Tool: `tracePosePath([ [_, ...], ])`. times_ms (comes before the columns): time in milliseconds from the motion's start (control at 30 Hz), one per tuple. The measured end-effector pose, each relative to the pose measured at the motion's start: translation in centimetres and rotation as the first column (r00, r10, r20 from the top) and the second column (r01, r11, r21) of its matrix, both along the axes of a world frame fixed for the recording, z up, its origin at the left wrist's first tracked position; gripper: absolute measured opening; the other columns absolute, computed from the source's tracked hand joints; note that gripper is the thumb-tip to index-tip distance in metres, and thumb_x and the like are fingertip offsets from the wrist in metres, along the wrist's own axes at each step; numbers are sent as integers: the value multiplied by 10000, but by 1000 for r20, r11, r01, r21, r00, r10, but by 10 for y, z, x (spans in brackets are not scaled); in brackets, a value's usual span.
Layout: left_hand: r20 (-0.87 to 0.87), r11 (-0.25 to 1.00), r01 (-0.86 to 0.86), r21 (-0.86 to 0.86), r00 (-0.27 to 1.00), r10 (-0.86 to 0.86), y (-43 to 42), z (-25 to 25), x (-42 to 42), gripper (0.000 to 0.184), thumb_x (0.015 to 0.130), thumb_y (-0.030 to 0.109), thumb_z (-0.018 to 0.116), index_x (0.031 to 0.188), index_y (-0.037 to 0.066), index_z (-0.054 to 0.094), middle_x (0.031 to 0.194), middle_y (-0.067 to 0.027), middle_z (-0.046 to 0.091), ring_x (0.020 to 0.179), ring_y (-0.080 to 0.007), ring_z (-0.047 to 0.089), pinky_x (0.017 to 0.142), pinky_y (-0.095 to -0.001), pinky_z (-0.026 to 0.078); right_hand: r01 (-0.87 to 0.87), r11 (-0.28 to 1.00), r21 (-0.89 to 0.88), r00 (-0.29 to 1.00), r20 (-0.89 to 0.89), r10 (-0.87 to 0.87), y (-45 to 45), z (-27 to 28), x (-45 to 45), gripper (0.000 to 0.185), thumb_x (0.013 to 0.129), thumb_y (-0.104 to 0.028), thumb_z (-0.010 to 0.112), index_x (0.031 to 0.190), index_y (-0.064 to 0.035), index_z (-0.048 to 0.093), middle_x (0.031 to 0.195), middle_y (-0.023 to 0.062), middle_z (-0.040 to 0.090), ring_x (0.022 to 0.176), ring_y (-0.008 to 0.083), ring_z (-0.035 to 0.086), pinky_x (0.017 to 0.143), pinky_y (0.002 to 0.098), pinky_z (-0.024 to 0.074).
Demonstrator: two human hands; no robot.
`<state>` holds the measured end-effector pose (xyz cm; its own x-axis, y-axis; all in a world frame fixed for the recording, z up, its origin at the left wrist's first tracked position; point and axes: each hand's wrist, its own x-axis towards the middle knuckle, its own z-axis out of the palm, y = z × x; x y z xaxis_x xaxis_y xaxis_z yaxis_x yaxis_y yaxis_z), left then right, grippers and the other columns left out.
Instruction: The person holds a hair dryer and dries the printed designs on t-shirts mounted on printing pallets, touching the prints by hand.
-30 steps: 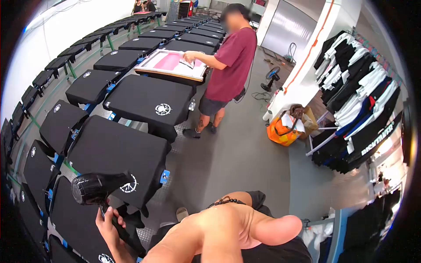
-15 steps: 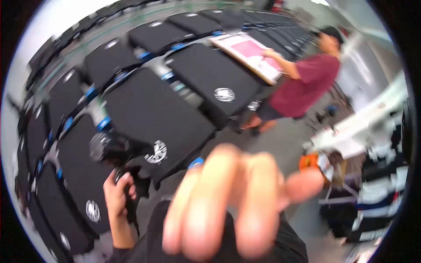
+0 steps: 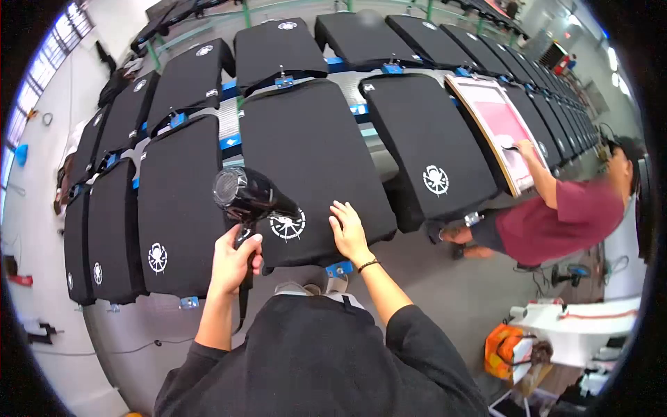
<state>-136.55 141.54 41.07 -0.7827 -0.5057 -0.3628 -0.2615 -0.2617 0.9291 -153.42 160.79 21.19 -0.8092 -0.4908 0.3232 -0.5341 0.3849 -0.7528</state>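
My left hand (image 3: 236, 263) is wrapped round the handle of a black hair dryer (image 3: 258, 196). The dryer is held over a black T-shirt (image 3: 313, 146) spread on a slanted board, and its nozzle end partly covers a round white print (image 3: 288, 226) at the shirt's near end. To the right of that print, my right hand (image 3: 351, 233) lies on the cloth with fingers stretched out, holding nothing. Another black shirt (image 3: 179, 201) with a similar print lies on the board to the left, and a further black shirt (image 3: 424, 139) lies to the right.
At right, a person in a maroon shirt (image 3: 563, 222) works at a framed screen (image 3: 486, 132) with pink mesh. More shirt-covered boards run along both rows. A cord (image 3: 160, 342) trails at lower left; an orange bag (image 3: 500, 351) and small fan (image 3: 573, 273) stand at lower right.
My right hand, raised blurred before the camera earlier, has come down onto the shirt. The view has turned and steadied. The hair dryer remains in my left hand near the print.
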Motion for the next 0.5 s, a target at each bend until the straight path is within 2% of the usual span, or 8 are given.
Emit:
tracePosePath([
  [33,28,1000,5,-28,1000,-4,5,-2,-2,163,919,129,658,948,12,547,647,-13,549,481,-84,518,437,-247,441,-31,999,-5,999,-17,31,-3,-8,-3,313,953,-184,600,1199,6,643,1328,189,596,1316,448,460,1119,478,359],
  [100,10,983,136,-125,991,-136,8,-3,0,185,908,120,641,988,-16,544,660,-39,558,479,-115,518,433,-274,441,-83,996,-14,991,-104,81,-5,-24,-7,320,954,-178,594,1216,2,628,1348,195,578,1322,456,452,1127,501,345],
  [167,33,992,111,-67,993,-109,15,-2,11,160,898,111,638,958,-6,547,635,-41,553,467,-122,518,428,-287,445,-98,995,13,988,-117,99,-2,-32,-11,301,955,-147,584,1210,6,630,1317,178,607,1309,418,484,1137,509,336],
  [233,64,997,72,-10,995,-72,20,1,25,142,890,99,632,944,-1,547,626,-45,550,464,-128,522,426,-291,449,-70,996,58,986,-148,78,2,-30,-12,320,951,-157,592,1226,3,622,1332,171,596,1317,424,470,1139,510,330],
  [300,94,999,-41,6,995,40,23,6,36,128,877,70,649,893,-15,555,610,-37,548,458,-116,520,416,-279,449,-89,995,33,988,-122,93,7,-34,-18,337,954,-197,588,1231,-8,623,1366,172,568,1339,430,439,1137,522,321],
  [367,109,988,-115,-107,986,127,23,5,39,119,867,56,653,894,-10,558,623,-31,555,471,-107,532,418,-274,457,-75,996,37,991,-110,79,12,-34,-28,343,961,-212,579,1231,-6,627,1365,163,572,1340,416,441,1140,518,316],
  [400,114,980,-163,-115,978,176,19,-2,39,187,862,47,653,1017,-22,574,648,-50,572,480,-124,541,423,-284,459,-53,997,62,992,-110,59,15,-36,-33,342,968,-219,566,1224,-2,632,1361,166,574,1340,409,445,1143,510,314],
  [500,101,972,-203,-119,971,216,5,-8,30,192,867,45,661,1023,-23,573,650,-43,573,490,-119,541,424,-279,461,-37,996,86,989,-137,49,21,-38,-51,292,955,-155,572,1191,5,638,1339,167,590,1327,408,462,1139,493,326],
])
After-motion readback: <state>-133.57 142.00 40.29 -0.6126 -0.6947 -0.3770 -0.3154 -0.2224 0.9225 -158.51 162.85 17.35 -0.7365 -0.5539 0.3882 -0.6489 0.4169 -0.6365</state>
